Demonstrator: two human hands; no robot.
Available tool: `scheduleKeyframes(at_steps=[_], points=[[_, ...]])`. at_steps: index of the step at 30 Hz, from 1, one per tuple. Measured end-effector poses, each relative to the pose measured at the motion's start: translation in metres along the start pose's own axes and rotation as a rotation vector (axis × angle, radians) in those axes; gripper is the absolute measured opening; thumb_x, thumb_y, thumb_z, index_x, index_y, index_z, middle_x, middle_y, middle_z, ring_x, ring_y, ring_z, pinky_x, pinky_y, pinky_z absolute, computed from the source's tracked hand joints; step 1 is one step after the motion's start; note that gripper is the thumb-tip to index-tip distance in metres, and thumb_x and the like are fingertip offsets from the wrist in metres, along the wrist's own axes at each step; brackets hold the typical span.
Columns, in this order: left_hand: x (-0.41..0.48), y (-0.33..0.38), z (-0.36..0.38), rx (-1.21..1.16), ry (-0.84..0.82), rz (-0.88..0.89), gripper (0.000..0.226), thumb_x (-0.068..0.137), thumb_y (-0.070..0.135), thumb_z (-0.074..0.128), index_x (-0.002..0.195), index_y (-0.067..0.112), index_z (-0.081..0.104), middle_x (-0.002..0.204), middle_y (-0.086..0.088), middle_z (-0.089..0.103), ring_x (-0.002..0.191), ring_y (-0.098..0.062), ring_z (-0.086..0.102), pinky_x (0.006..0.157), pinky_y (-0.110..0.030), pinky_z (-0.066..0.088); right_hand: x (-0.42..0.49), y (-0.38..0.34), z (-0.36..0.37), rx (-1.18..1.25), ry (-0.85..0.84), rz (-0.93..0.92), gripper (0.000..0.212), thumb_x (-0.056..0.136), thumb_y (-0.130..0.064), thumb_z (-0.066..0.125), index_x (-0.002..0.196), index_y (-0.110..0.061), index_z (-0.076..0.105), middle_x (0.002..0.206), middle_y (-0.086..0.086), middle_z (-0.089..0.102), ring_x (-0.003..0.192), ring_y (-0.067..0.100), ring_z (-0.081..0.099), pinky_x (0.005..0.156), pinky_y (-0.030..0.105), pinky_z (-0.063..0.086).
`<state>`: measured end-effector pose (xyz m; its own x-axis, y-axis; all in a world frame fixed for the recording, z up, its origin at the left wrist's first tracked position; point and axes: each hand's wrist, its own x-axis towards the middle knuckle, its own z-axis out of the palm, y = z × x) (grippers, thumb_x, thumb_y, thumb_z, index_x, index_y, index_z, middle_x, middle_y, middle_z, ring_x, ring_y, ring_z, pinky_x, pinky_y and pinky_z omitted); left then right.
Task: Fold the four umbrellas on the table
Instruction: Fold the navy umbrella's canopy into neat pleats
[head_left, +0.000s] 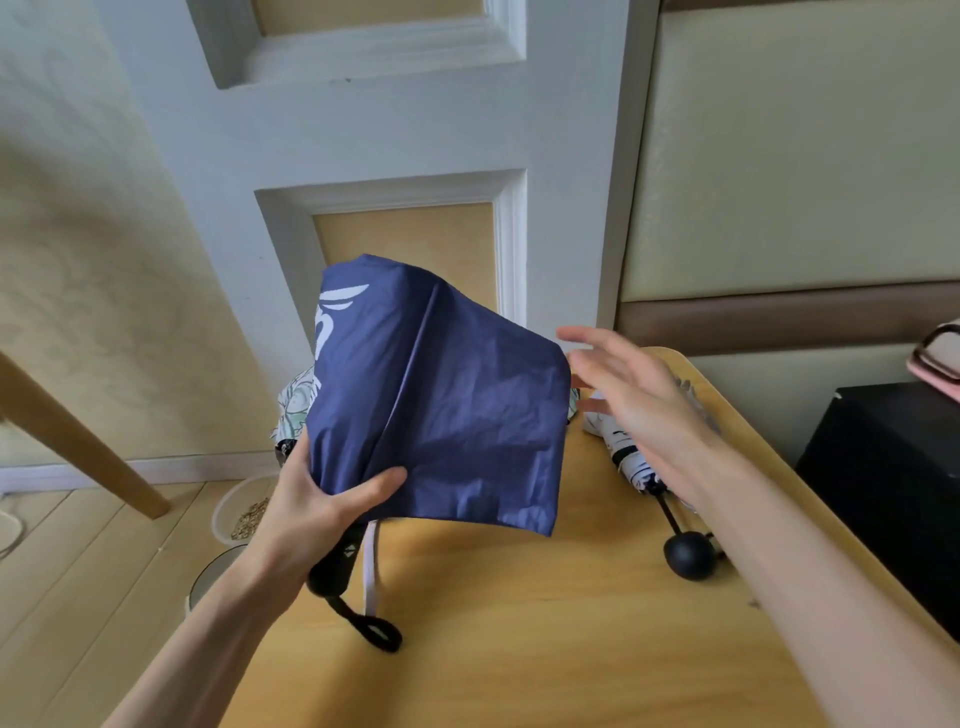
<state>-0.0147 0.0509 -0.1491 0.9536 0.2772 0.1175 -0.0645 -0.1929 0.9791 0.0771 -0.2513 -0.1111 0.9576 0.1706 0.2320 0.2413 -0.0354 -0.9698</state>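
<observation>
Right, off the table's (519, 649) left edge there is floor with a slanting wooden leg (78, 431) and two bowls (244, 512), close against that edge. The near half of the table top is bare wood, the widest open patch, running across to the right edge.

Over the table's left edge the left hand (311, 509) grips the navy umbrella (436, 405), fingers behind and thumb curled over the gathered cloth just above the black handle (332, 566). It is held up above the table, long axis tilted: handle down and toward the person, top up and away toward the table's far side. The canopy hangs loose, spreading out over the table's middle. A wrist loop (374, 631) and a white strap (371, 566) dangle to the table top.

At the table's far left corner a floral umbrella (296, 400) peeks out, mostly hidden.

Above the table's right half the right hand (639, 395) is spread wide, fingers straight, holding nothing, right at the canopy's loose edge; too blurred to say if it touches.

Under it a white umbrella (628, 457) lies closed on the table near the right edge, its round black knob (688, 553) toward the person.

Just off the table's right edge stands a black box (883, 493).

Count: three umbrellas in view, two hands, two bowls.
</observation>
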Motion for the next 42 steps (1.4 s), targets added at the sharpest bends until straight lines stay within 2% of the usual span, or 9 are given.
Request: scheduleKeyframes(at_steps=[6, 13, 16, 18, 22, 28, 31, 35, 42], points=[[0.009, -0.002, -0.013, 0.091, -0.099, 0.022, 0.106, 0.043, 0.051, 0.100, 0.139, 0.034, 0.058, 0.123, 0.015, 0.074, 0.111, -0.011, 0.073, 0.095, -0.040, 0.058, 0.002, 0.008, 0.010, -0.126, -0.062, -0.031, 0.024, 0.109, -0.016, 0.057, 0.121, -0.028, 0.074, 0.116, -0.012, 0.075, 0.106, 0.002, 0.071, 0.080, 0.018, 0.057], [0.016, -0.003, -0.013, 0.076, -0.120, 0.025, 0.083, 0.060, 0.027, 0.101, 0.133, 0.028, 0.060, 0.113, 0.015, 0.077, 0.102, -0.010, 0.075, 0.079, -0.026, 0.061, 0.000, 0.012, 0.000, -0.194, -0.185, 0.008, 0.022, 0.099, -0.016, 0.073, 0.120, -0.014, 0.073, 0.119, 0.005, 0.072, 0.093, 0.010, 0.074, 0.074, 0.016, 0.054], [0.020, -0.005, -0.012, 0.079, -0.111, 0.033, 0.084, 0.059, 0.027, 0.102, 0.132, 0.027, 0.061, 0.113, 0.015, 0.077, 0.101, -0.008, 0.075, 0.075, -0.022, 0.060, 0.002, 0.016, 0.002, -0.198, -0.125, -0.038, 0.008, 0.099, -0.014, 0.072, 0.102, -0.015, 0.079, 0.095, -0.005, 0.079, 0.080, 0.005, 0.070, 0.076, 0.018, 0.052], [0.024, -0.007, -0.014, 0.069, -0.111, 0.030, 0.082, 0.059, 0.026, 0.102, 0.130, 0.027, 0.062, 0.111, 0.016, 0.077, 0.100, -0.009, 0.075, 0.074, -0.020, 0.060, 0.004, 0.014, 0.001, -0.202, -0.084, -0.055, 0.016, 0.103, -0.011, 0.066, 0.097, -0.018, 0.080, 0.084, -0.010, 0.078, 0.073, 0.000, 0.065, 0.072, 0.017, 0.050], [0.029, -0.006, -0.020, 0.039, -0.137, 0.011, 0.090, 0.048, 0.041, 0.101, 0.129, 0.030, 0.062, 0.114, 0.011, 0.076, 0.100, -0.012, 0.076, 0.080, -0.031, 0.060, 0.007, 0.010, -0.007, -0.208, -0.136, -0.055, 0.024, 0.109, -0.021, 0.055, 0.112, -0.016, 0.078, 0.116, 0.002, 0.076, 0.097, 0.012, 0.068, 0.078, 0.024, 0.056], [0.031, -0.012, -0.027, 0.018, -0.117, -0.005, 0.091, 0.046, 0.046, 0.097, 0.127, 0.025, 0.063, 0.111, -0.001, 0.078, 0.096, -0.025, 0.077, 0.078, -0.040, 0.063, 0.001, 0.000, -0.002, 0.057, -0.134, 0.073, 0.030, 0.105, -0.033, 0.059, 0.117, -0.008, 0.072, 0.109, 0.005, 0.079, 0.096, 0.023, 0.077, 0.080, 0.027, 0.060], [0.031, -0.012, -0.027, 0.009, -0.119, -0.011, 0.083, 0.054, 0.035, 0.098, 0.128, 0.024, 0.063, 0.112, 0.000, 0.078, 0.097, -0.024, 0.077, 0.077, -0.036, 0.063, 0.002, 0.002, -0.001, -0.004, -0.099, 0.038, 0.016, 0.097, -0.019, 0.072, 0.108, -0.007, 0.073, 0.095, 0.002, 0.080, 0.088, 0.015, 0.077, 0.074, 0.022, 0.059], [0.030, -0.012, -0.025, -0.019, -0.132, -0.026, 0.083, 0.054, 0.035, 0.099, 0.127, 0.024, 0.063, 0.114, 0.001, 0.078, 0.100, -0.024, 0.077, 0.085, -0.042, 0.062, 0.006, 0.004, 0.000, 0.049, -0.034, 0.051, 0.010, 0.100, -0.004, 0.067, 0.108, -0.003, 0.072, 0.093, 0.009, 0.081, 0.079, 0.014, 0.074, 0.071, 0.022, 0.060], [0.023, -0.010, -0.015, -0.063, -0.117, -0.039, 0.079, 0.064, 0.020, 0.101, 0.132, 0.021, 0.062, 0.114, 0.003, 0.079, 0.101, -0.021, 0.078, 0.085, -0.036, 0.059, 0.002, 0.004, 0.004, 0.166, -0.019, 0.101, 0.029, 0.102, -0.002, 0.064, 0.127, -0.018, 0.070, 0.104, 0.007, 0.081, 0.088, 0.013, 0.074, 0.079, 0.025, 0.060]])
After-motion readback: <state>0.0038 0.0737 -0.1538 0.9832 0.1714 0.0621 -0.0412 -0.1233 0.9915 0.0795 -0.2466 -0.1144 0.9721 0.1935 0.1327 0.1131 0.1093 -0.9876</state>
